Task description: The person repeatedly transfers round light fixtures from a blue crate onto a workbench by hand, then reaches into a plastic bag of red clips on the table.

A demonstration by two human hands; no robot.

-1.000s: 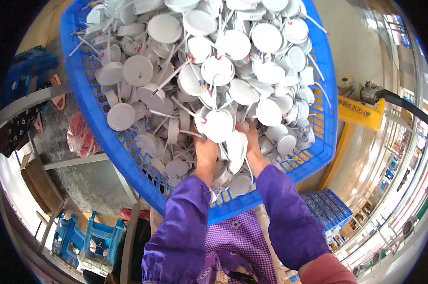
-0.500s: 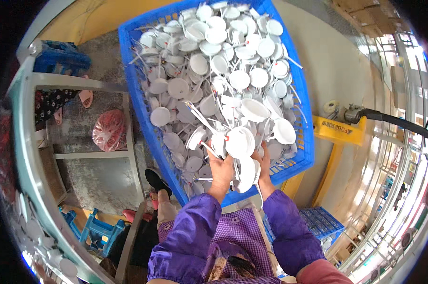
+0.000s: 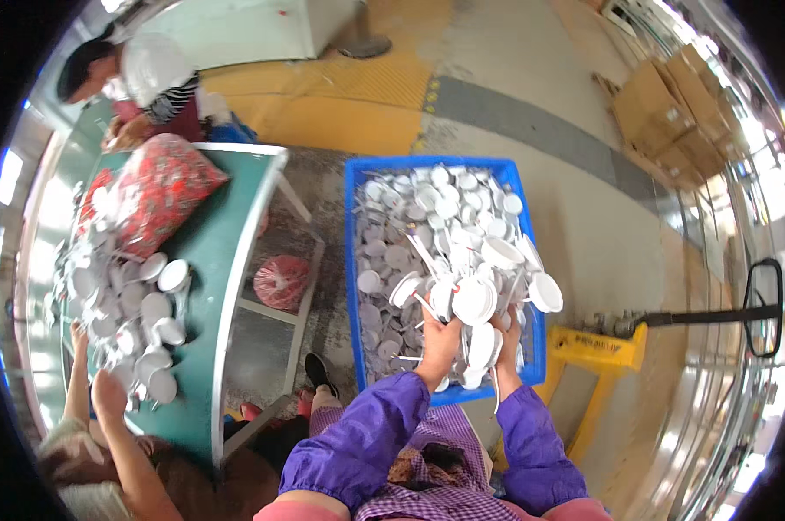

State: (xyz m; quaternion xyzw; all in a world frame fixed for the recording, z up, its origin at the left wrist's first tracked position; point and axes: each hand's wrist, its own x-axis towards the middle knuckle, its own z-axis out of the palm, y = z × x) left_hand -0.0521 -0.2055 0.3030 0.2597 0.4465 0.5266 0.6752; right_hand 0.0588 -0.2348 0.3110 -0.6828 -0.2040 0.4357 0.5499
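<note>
Between my two hands is a bunch of white round disc-shaped parts with thin wire leads [image 3: 475,300]. My left hand [image 3: 440,345] closes round the bunch's left side, while my right hand [image 3: 508,337] grips it from the right; the discs partly hide the fingers of both. The bunch is above the near part of a blue plastic crate [image 3: 352,260]. Many similar white discs [image 3: 444,198] lie jumbled inside the crate. A few wires stick out of the held bunch, and one dangles below my right hand.
At left stands a green-topped table [image 3: 206,286] with a metal edge, bearing a heap of white discs [image 3: 141,321] and a bag of red parts [image 3: 162,187]. Two other people work there. A red bag [image 3: 281,281] sits beneath. Right are a yellow pallet jack [image 3: 596,349] and cardboard boxes [image 3: 661,113].
My view has swung up and left, bringing the green table and co-workers into sight. The held bunch has risen above the crate, still in both hands.
</note>
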